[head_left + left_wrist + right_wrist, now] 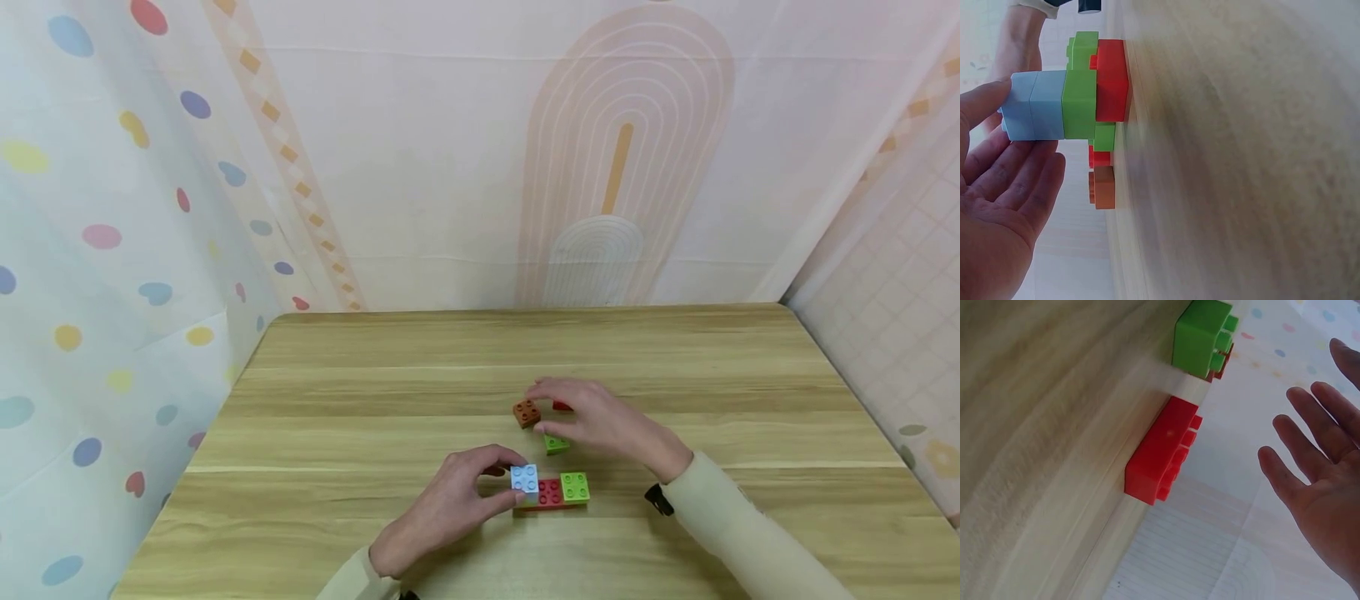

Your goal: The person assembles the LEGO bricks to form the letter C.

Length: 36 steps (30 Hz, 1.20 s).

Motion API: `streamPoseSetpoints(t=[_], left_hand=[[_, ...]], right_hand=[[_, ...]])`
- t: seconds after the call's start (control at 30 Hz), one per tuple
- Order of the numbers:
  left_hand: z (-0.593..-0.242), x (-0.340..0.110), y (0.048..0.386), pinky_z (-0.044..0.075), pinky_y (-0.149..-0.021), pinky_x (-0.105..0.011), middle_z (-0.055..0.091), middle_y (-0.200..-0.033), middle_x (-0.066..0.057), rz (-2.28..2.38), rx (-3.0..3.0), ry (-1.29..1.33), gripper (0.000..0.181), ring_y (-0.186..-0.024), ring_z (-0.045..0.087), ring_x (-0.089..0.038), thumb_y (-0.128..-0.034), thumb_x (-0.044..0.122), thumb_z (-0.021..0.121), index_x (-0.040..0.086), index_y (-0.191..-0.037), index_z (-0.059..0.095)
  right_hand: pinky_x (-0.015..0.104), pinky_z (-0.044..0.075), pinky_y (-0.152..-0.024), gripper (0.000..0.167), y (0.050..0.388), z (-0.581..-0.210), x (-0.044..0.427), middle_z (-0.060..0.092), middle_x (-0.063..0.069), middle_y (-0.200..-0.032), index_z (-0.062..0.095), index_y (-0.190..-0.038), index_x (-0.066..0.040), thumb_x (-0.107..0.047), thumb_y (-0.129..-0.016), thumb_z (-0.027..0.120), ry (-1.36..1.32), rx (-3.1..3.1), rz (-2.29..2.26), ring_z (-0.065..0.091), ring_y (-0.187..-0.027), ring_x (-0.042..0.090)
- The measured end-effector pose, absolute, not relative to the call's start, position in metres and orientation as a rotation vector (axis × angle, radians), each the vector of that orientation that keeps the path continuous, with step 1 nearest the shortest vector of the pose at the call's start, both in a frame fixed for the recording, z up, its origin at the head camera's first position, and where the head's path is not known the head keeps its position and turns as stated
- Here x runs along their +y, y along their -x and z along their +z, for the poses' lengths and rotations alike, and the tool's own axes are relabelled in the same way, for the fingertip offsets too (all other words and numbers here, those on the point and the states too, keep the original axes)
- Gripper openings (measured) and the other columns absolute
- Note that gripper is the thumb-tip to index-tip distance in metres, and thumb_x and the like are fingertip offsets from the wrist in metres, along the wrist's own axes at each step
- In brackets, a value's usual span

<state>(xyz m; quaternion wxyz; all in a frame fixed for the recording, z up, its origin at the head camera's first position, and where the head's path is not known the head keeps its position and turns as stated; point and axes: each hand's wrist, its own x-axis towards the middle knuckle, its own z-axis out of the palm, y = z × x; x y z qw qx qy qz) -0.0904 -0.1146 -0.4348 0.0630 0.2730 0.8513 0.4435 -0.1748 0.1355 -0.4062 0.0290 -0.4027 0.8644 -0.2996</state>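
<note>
My left hand (453,504) holds the top of a stack of two light blue bricks (1038,106), thumb on one side and fingers on the other. They sit on a green brick (1080,103) at the left end of a long red brick (550,493). Another green brick (575,486) stands on its right end. Above some loose bricks hovers my right hand (600,421), fingers extended and gripping nothing. Near it lie an orange-brown brick (527,414), a loose green brick (556,446) and a loose red brick (1163,450), partly covered by the hand in the head view.
All the bricks lie on a wood-grain table (360,417). A patterned curtain (435,167) hangs behind the far edge and along the left side. Black wrist straps show near both sleeves (720,508).
</note>
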Motion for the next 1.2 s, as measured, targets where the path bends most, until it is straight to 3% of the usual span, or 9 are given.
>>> streamPoseSetpoints(t=[0.27,1.0,1.2], left_hand=[[-0.435,-0.115,0.091,0.058,-0.093,-0.038,0.073,-0.115,0.004,1.335,2.567,-0.835,0.027,-0.105,0.067,-0.012,-0.0953,0.024,0.078,0.013,-0.119,0.071],[-0.434,-0.114,0.09,0.058,-0.094,-0.035,0.073,-0.114,0.006,1.328,2.562,-0.808,0.026,-0.104,0.067,-0.01,-0.0957,0.026,0.077,0.014,-0.119,0.071],[-0.434,-0.114,0.09,0.057,-0.094,-0.033,0.073,-0.114,0.006,1.325,2.561,-0.81,0.027,-0.105,0.066,-0.01,-0.0952,0.025,0.078,0.014,-0.119,0.07]], right_hand=[[0.054,0.045,-0.111,0.046,0.188,-0.409,0.134,0.06,0.017,-0.144,0.064,-0.137,-0.004,-0.025,-0.097,0.076,1.223,2.64,-0.887,0.053,-0.136,0.036],[0.047,0.046,-0.112,0.048,0.211,-0.42,0.113,0.064,0.008,-0.139,0.064,-0.137,-0.007,-0.029,-0.097,0.076,1.075,2.553,-0.78,0.058,-0.131,0.025],[0.045,0.048,-0.109,0.044,0.217,-0.426,0.11,0.067,0.007,-0.134,0.066,-0.135,-0.006,-0.024,-0.096,0.077,1.094,2.544,-0.725,0.06,-0.126,0.024]])
